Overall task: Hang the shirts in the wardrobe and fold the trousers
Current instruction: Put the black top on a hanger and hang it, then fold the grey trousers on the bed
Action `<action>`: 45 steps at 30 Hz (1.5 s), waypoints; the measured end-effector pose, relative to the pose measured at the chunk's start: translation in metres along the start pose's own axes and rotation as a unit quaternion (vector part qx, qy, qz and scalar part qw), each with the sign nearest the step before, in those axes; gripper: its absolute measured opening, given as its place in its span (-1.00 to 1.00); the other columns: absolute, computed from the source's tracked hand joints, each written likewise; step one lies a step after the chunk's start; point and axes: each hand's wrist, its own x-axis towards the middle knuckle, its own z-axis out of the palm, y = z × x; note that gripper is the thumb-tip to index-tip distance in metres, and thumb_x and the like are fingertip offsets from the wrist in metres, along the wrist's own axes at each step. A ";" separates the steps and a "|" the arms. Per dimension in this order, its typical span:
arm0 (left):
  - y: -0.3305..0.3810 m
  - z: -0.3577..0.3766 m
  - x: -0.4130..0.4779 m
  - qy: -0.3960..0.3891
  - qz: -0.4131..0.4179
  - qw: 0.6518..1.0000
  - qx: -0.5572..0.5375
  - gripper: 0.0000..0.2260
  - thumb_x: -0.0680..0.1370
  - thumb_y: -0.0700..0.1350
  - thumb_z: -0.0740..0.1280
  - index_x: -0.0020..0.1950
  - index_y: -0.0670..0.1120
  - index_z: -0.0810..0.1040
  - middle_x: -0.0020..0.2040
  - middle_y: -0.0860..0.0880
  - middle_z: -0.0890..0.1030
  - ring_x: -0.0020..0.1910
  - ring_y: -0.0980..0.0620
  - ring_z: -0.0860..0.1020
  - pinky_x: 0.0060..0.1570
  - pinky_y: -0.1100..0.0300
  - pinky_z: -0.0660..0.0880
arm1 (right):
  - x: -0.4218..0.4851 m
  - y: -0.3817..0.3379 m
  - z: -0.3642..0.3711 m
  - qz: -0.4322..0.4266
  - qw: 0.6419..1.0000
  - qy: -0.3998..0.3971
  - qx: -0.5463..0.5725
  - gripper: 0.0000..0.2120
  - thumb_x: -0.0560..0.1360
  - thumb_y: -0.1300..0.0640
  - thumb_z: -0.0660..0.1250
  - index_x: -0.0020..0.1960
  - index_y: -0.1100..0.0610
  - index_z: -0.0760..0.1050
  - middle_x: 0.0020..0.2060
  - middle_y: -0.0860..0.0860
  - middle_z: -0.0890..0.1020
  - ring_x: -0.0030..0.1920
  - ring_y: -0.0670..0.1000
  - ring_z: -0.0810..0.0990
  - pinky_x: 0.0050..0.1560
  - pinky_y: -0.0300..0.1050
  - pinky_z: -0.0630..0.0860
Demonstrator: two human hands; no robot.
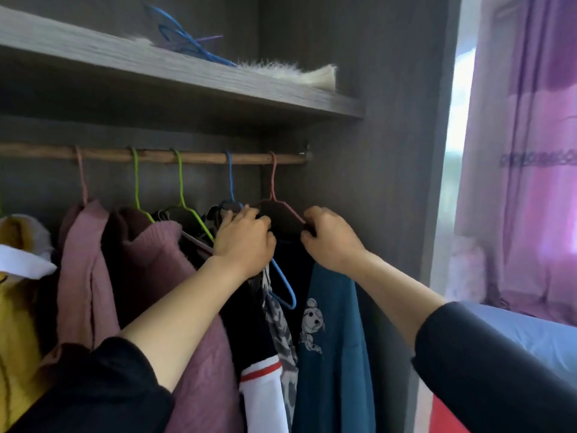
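Observation:
A wooden rail (199, 157) crosses the wardrobe and carries several coloured hangers. At its right end hangs a pink hanger (274, 189) with a teal shirt (334, 345) that has a cartoon print. My right hand (327, 237) pinches the shirt's dark collar at the hanger's right shoulder. My left hand (245, 237) grips the same garment at the hanger's left shoulder, beside a blue hanger (231, 179) with a patterned grey garment (281, 332). The shirt's neckline is hidden in shadow behind my hands.
Left along the rail hang a mauve knit sweater (175, 276), a pink top (84, 270) and a yellow garment (15, 323). The shelf (187, 73) above holds loose blue hangers (187, 42) and white fur. A bed (530, 335) and purple curtains (537, 151) lie to the right.

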 end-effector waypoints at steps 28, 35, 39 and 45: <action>0.496 0.122 -0.231 -0.293 0.110 0.911 -0.267 -0.71 0.55 -0.05 0.15 0.25 -0.01 0.47 0.23 -0.05 0.47 0.21 -0.07 0.43 0.09 0.07 0.43 | -0.468 0.294 -0.209 0.384 0.907 -0.136 -0.110 -0.64 0.45 0.06 0.31 0.21 0.18 0.46 0.14 0.15 0.54 0.20 0.15 0.48 0.18 -0.07 0.40; 0.620 0.193 -0.232 -0.396 0.182 0.865 -0.249 -0.67 0.56 -0.03 0.13 0.30 -0.02 0.44 0.25 -0.05 0.45 0.25 -0.07 0.42 0.17 0.03 0.43 | -0.538 0.407 -0.242 0.501 0.838 -0.173 -0.127 -0.63 0.47 0.04 0.30 0.22 0.16 0.45 0.16 0.12 0.49 0.21 0.13 0.47 0.15 -0.11 0.40; 0.688 0.249 -0.207 -0.436 0.195 0.839 -0.261 -0.68 0.56 -0.03 0.13 0.28 -0.03 0.46 0.24 -0.06 0.45 0.26 -0.08 0.42 0.18 0.04 0.43 | -0.551 0.490 -0.251 0.552 0.804 -0.179 -0.129 -0.64 0.48 0.08 0.26 0.24 0.19 0.42 0.19 0.13 0.49 0.21 0.12 0.46 0.13 -0.12 0.37; 0.768 0.334 -0.157 -0.496 0.178 0.808 -0.264 -0.72 0.55 -0.04 0.15 0.22 -0.01 0.48 0.25 -0.07 0.45 0.24 -0.09 0.46 0.13 0.07 0.42 | -0.552 0.599 -0.250 0.606 0.764 -0.192 -0.111 -0.63 0.49 0.08 0.25 0.27 0.18 0.41 0.19 0.11 0.48 0.19 0.09 0.46 0.09 -0.16 0.35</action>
